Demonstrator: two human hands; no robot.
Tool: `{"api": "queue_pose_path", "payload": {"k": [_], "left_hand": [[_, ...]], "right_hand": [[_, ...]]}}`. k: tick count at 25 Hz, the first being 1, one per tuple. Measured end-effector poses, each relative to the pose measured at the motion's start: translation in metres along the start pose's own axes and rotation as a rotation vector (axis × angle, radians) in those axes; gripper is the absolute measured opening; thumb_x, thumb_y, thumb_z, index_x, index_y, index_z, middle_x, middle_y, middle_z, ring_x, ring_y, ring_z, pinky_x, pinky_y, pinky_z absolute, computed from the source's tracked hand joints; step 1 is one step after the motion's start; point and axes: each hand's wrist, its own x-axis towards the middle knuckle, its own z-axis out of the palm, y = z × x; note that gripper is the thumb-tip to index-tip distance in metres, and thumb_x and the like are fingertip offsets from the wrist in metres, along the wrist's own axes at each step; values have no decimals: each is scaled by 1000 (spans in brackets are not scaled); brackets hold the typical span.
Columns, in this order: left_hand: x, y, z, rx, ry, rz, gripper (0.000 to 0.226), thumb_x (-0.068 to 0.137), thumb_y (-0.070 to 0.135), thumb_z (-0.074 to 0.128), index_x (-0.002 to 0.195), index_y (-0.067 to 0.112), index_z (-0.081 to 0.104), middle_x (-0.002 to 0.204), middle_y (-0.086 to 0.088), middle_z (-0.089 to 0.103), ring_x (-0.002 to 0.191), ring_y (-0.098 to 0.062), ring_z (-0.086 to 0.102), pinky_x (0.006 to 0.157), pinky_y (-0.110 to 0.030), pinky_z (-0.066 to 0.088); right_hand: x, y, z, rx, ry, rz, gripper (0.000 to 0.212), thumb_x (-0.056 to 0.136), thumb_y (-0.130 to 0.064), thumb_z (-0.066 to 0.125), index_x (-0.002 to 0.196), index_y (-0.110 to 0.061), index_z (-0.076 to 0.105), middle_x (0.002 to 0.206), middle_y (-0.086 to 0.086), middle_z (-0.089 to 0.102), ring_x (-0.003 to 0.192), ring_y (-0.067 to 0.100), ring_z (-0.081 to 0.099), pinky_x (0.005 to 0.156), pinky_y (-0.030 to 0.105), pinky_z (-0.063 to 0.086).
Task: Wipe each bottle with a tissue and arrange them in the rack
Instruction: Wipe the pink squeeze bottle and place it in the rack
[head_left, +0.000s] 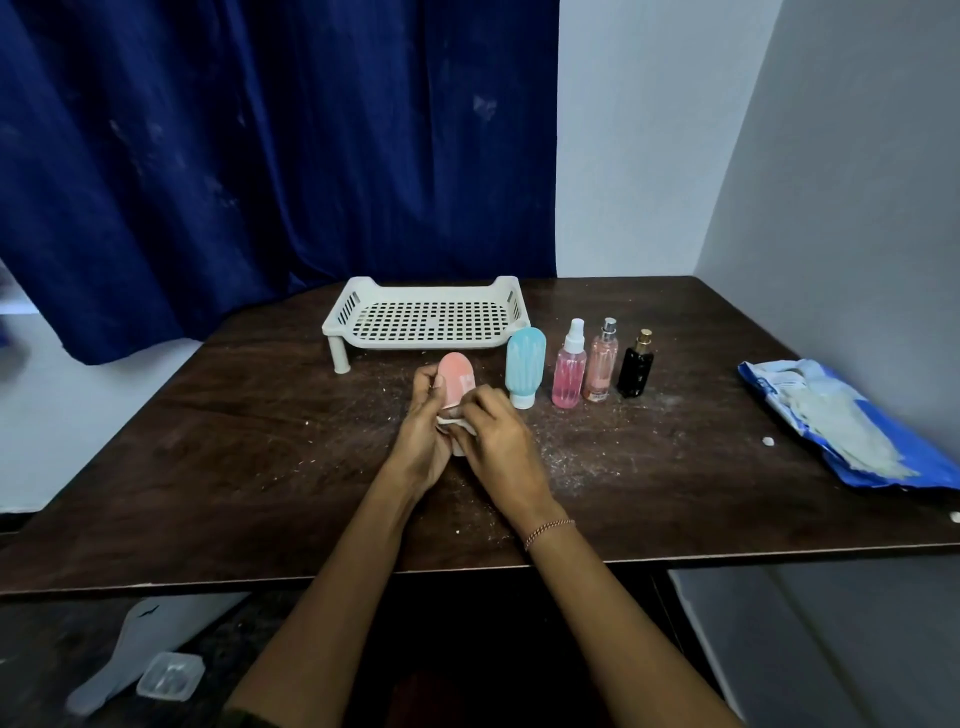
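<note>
Gripping the salmon bottle (456, 379) upright in the left hand (423, 415), near the middle of the bench (260, 441). Pinching a white tissue (457, 434) against its base with the right hand (501, 441). Behind, near the far edge: white rack (426, 317). Lined up rightward: teal bottle (524, 366) touching the rack's front corner, pink spray bottle (569, 371), rose bottle (601, 366), black bottle (636, 366). At the right edge: tissue pack (841, 426).

Both bare forearms reach forward, hands meeting: the left hand (423, 421) curls round a pink bottle (456, 376), the right hand (498, 431) pinches a tissue (447, 423) against its base.
</note>
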Motion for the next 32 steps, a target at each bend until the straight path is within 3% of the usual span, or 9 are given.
{"api": "queue_pose_path", "payload": {"k": [5,9,15,21,28,32], "left_hand": [[-1,0,1,-63,-51,16,17,101,13,27,98,16,43,82,-2,62,64,-5,60,59,-18,51],[-1,-1,0,-33,-43,10,18,101,16,27,97,18,44,81,-1,62,62,-5,60,56,-18,51],[-2,0,1,-53,-100,-19,22,102,14,25,95,18,45,91,-7,60,70,-7,63,63,-19,54],[0,-1,-2,-24,-121,-32,21,102,16,24,97,16,44,81,0,67,70,-6,62,64,-18,53],[0,-5,-3,-2,-171,-70,20,100,14,28,99,16,48,96,-3,63,83,-8,62,75,-20,53],[-1,-4,-3,12,-167,-69,22,101,13,26,98,17,48,96,-2,61,82,-7,61,76,-18,52]], "right_hand": [[4,3,0,21,70,102,11,84,-1,58,94,-2,56,97,9,52,89,21,51,75,29,46],[2,2,0,18,4,72,12,83,-2,59,95,-1,58,98,10,54,91,21,52,78,33,50],[3,7,-5,176,154,139,13,80,2,65,93,0,68,93,9,60,88,17,60,83,21,48],[1,6,-2,112,112,88,15,80,1,66,94,0,65,95,9,58,90,19,58,81,31,52],[5,7,-10,223,317,265,16,81,2,64,95,-3,70,94,9,60,89,8,56,85,18,48],[2,5,-10,188,230,163,16,82,1,63,97,-1,68,94,10,59,91,16,58,84,22,48]]}}
